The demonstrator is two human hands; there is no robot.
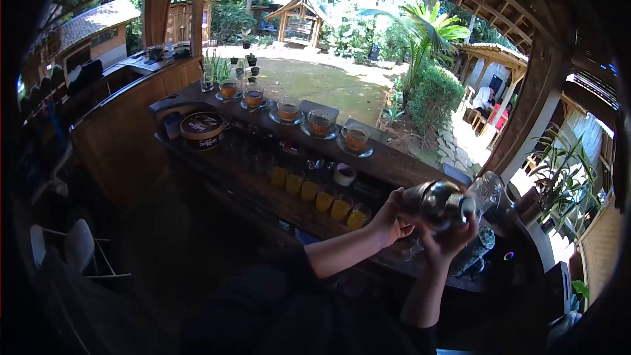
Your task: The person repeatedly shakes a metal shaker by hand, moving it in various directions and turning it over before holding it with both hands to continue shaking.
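lower left: white chair (79, 248) | upper left: low house (98, 29) | top middle: little wood hut (300, 25) | upper right: round green bush (434, 95) | far right: tall spiky green plant (564, 174)

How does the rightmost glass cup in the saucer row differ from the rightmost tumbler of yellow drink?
Contents: the glass cup holds an amber-brown liquid, the tumbler a brighter yellow one.
Base: the cup sits on a saucer; no saucer shows under the tumbler.
Place: the cup is on the raised ledge, the tumbler on the lower level.
Shared: both are see-through, upright and at the end of a row.
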